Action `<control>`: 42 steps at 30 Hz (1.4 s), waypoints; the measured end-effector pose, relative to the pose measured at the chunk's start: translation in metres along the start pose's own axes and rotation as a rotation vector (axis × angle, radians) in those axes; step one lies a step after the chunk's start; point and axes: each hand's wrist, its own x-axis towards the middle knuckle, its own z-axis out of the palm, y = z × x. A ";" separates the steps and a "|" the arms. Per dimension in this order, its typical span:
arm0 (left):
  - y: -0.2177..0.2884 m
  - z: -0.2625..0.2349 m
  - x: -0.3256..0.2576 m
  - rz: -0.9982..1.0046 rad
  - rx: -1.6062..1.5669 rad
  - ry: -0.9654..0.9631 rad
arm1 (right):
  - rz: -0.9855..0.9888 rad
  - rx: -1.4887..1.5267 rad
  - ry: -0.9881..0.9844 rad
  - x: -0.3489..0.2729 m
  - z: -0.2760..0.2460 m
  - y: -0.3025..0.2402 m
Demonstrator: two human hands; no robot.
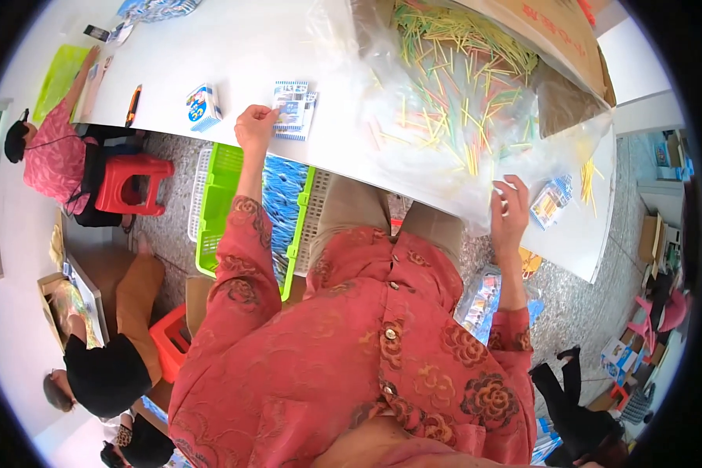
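Note:
My left hand is at the table's front edge, its fingers curled and their tips on the left edge of a small stack of flat blue-and-white packets. My right hand hovers at the front edge on the right, fingers bent and apart, with nothing visible in it. Beside it lies a blue-and-white packet with yellow showing on it. Ahead of the right hand, thin yellow, green and pink sticks lie loose on a clear plastic sheet that spills from a cardboard box.
Left on the white table are a bundle of packets and an orange-and-black cutter. Below the edge stands a green basket of blue packets. Co-workers are at the left and lower right, near a red stool.

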 end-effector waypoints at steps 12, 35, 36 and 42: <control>0.018 0.001 0.002 -0.002 0.032 0.003 | -0.258 0.233 -0.181 0.026 0.080 -0.060; 0.142 0.002 -0.134 0.321 -0.674 -0.744 | -0.137 0.295 -0.528 0.089 0.061 -0.095; 0.144 0.003 -0.135 0.324 -0.677 -0.756 | -0.166 0.283 -0.525 0.088 0.059 -0.096; 0.155 0.006 -0.147 0.428 -0.513 -0.711 | -0.229 0.226 -0.504 0.084 0.046 -0.095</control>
